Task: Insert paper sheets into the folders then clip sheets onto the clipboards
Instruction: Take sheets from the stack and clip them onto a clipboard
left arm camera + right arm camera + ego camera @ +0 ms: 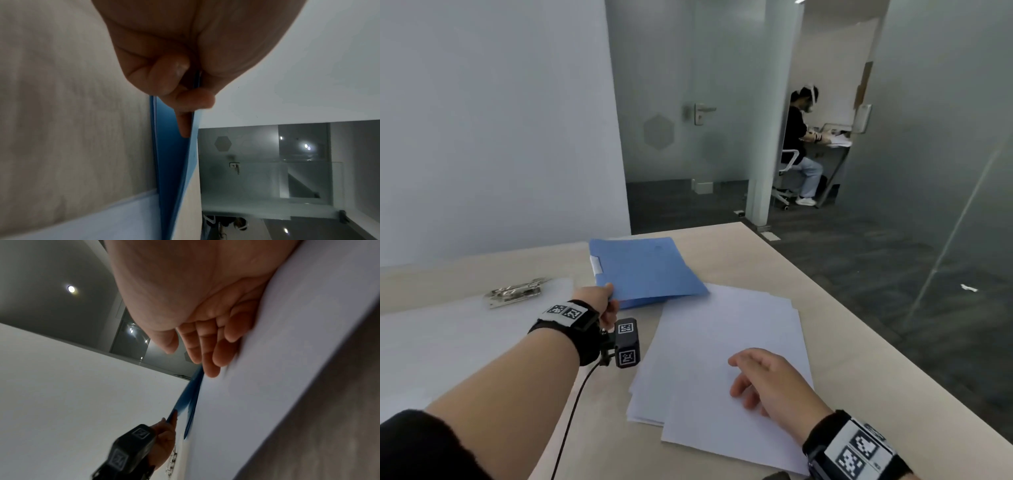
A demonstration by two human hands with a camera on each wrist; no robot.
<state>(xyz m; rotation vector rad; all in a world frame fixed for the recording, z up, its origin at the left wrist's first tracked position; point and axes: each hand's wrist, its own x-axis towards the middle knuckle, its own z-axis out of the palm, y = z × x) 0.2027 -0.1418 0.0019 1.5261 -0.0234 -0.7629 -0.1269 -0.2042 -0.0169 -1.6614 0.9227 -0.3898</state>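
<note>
My left hand (604, 303) grip pinches the blue folder's (643, 267) lifted cover; right hand (763, 380), fingers loose, over paper sheets (722, 342); clipboard clip (515, 293) far left on desk (825, 325).

The head view looks forward and down over the tabletop (774, 260) from above. Each wrist view sits close under its palm, rolled sideways, facing 12 o'clock. All three share the blue folder (643, 267).

White wall (500, 120), frosted glass partitions (688, 85), dark carpet (859, 267)
</note>
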